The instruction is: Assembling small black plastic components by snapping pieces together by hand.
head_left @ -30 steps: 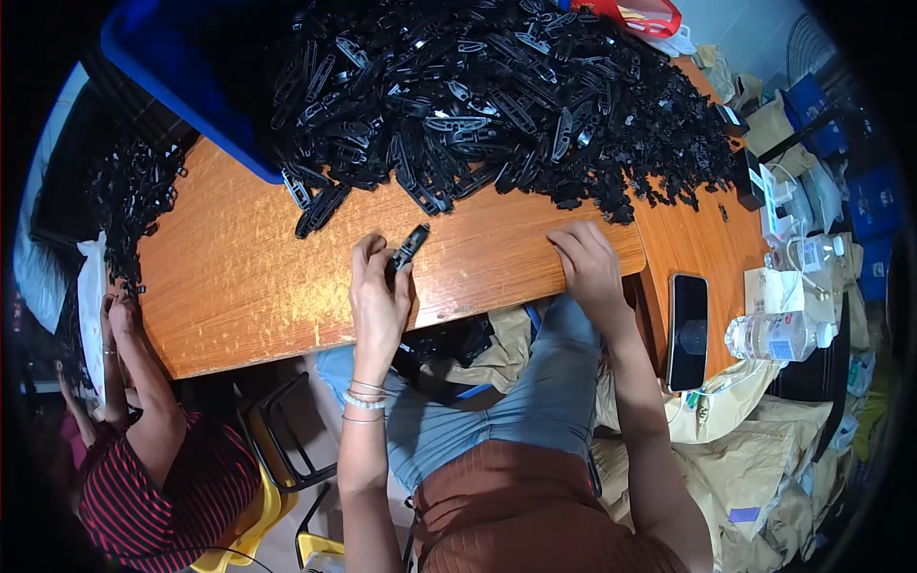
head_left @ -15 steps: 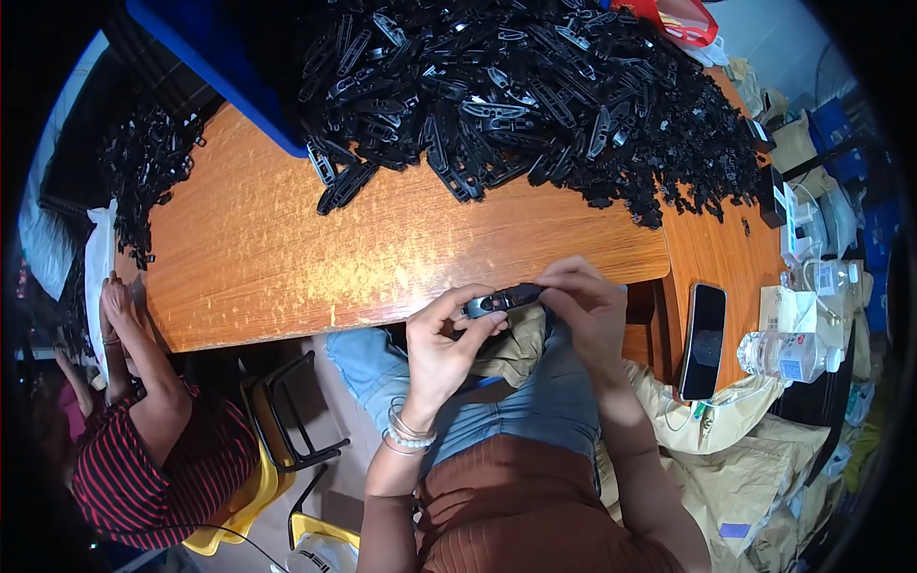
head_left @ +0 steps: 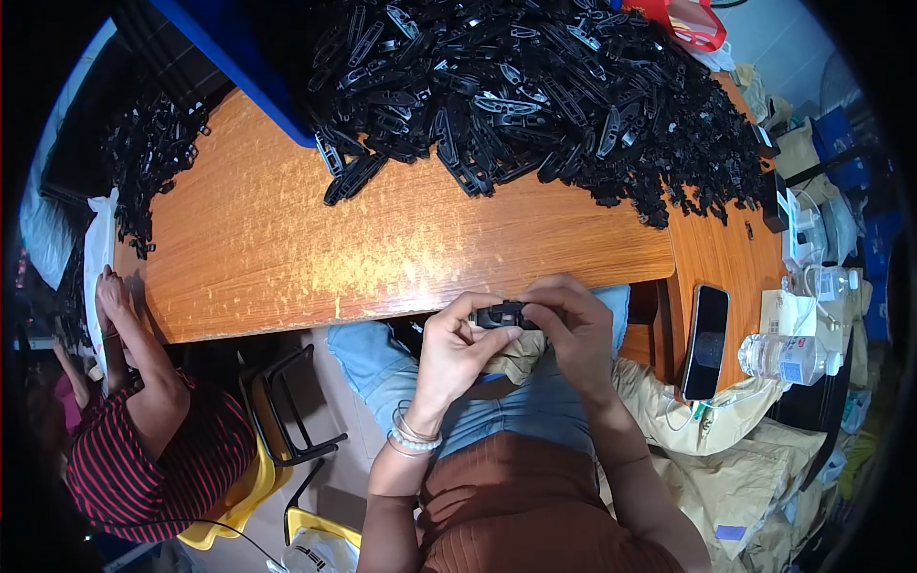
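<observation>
A small, oblong black plastic part (head_left: 499, 314) with openings along it is held between my hands, just off the table's near edge and above my lap. My left hand (head_left: 451, 355) pinches its left end between thumb and fingers. At the other end, my right hand (head_left: 579, 334) is closed with thumb and index finger against the part. Its fingertips cover that end, so any smaller piece there is hidden. Across the far side of the table lies a big heap of similar long black plastic parts (head_left: 497, 105).
Smaller black pieces (head_left: 707, 143) spread at the heap's right. A blue bin (head_left: 239, 72) stands far left. A phone (head_left: 705, 342) and a clear plastic bottle (head_left: 788, 357) lie to the right on the wooden table (head_left: 287, 258). A person in a striped top (head_left: 162, 458) sits at left.
My right hand has shifted a little left and down, closer to my left hand. The part has turned between my fingers, and more of its right end is covered.
</observation>
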The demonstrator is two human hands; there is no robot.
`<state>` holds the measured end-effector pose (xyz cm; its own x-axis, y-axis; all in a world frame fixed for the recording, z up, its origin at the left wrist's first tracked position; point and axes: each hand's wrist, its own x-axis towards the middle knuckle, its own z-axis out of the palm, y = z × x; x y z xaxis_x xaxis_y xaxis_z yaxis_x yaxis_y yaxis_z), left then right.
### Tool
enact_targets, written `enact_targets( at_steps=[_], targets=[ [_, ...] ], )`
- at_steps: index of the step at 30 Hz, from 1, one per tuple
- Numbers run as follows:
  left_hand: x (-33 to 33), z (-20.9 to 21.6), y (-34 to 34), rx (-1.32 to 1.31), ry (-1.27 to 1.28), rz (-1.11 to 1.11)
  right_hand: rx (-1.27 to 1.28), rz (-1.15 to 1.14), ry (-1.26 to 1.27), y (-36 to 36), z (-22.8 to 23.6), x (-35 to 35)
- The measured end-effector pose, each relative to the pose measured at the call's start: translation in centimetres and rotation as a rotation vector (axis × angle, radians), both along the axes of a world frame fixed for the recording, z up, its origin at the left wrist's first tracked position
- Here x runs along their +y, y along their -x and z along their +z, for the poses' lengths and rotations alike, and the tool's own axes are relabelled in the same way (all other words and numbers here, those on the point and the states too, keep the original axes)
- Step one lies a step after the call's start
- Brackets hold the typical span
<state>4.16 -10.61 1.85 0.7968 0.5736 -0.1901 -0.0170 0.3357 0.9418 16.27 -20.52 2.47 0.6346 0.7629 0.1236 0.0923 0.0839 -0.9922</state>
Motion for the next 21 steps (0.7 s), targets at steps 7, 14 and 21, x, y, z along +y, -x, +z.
enact_targets(
  at_steps=[7, 14, 21],
  targets=[
    [0.1, 0.4, -0.2, -0.021, 0.059, 0.065, -0.645, -0.080, 0.014, -0.3, -0.5, -0.4],
    [0.4, -0.7, -0.3, 0.008, -0.173, 0.065, 0.081, 0.077, 0.271, 0.1, -1.8, -1.0],
    [3.6, -1.8, -0.9, 0.059, -0.314, -0.154, 0.305, 0.194, 0.189, -0.9, -3.6, -2.1]
  ],
)
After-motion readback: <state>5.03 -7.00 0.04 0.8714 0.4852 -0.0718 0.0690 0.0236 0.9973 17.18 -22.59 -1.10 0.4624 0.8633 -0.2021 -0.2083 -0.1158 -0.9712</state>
